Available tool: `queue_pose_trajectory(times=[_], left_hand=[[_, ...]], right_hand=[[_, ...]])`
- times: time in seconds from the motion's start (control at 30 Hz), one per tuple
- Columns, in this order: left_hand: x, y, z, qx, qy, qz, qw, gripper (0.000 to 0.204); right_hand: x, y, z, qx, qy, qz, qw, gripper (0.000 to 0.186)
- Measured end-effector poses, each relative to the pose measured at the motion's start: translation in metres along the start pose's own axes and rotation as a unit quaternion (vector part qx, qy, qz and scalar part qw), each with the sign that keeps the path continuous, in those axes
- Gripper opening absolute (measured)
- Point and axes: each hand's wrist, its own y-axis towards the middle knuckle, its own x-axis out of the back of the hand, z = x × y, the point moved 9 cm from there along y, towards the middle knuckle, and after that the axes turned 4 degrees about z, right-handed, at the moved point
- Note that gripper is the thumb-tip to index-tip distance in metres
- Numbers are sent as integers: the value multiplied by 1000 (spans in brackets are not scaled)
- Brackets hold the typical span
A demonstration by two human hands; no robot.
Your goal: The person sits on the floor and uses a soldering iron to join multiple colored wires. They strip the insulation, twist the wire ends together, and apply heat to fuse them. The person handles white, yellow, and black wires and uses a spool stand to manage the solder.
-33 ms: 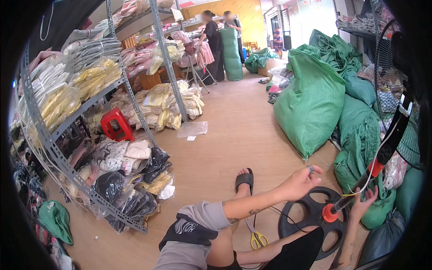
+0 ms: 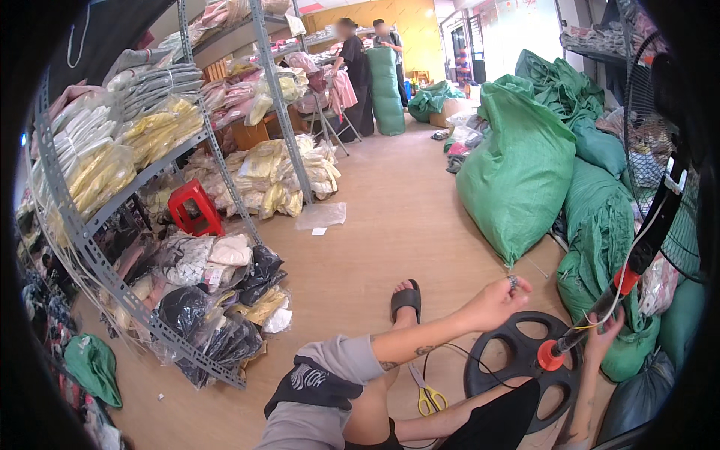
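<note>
My left hand (image 2: 496, 304) is raised over the round black fan base (image 2: 487, 351), its fingers curled in and a ring on one finger. Whatever it may pinch is too small to make out. Beside the fan's pole (image 2: 581, 330), my right hand (image 2: 602, 336) has thumb and fingers closed at the thin white cable (image 2: 628, 262), where its yellow end shows. An orange-red collar (image 2: 550, 355) joins pole and base. Yellow-handled scissors (image 2: 431, 400) lie on the floor by my leg, next to a black cord (image 2: 480, 358).
Big green sacks (image 2: 517, 172) line the right side, by the fan's wire cage (image 2: 649, 150). On the left a metal shelf (image 2: 142, 184) holds bagged clothing, with a red stool (image 2: 195, 208) and black bags (image 2: 206, 322) below. Two people (image 2: 356, 67) stand at the back.
My left hand has shifted slightly left. The right hand's fingers, spread wider before, have drawn in toward the pole and cable.
</note>
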Motion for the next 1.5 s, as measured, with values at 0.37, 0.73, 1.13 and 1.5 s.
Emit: queue_pose_trajectory(times=[0.37,0.73,1.13,1.5], left_hand=[[42,-20,140,176,39,133,975,27],[27,-20,177,221,-66,165,959,23],[60,-34,167,287,90,133,944,31],[70,-52,206,258,93,113,955,24]], right_hand=[[-59,-9,-116,-165,208,197,944,25],[-97,12,-141,-144,181,169,958,24],[-226,34,-132,-73,110,187,973,24],[-87,-176,-80,11,-128,226,966,13]])
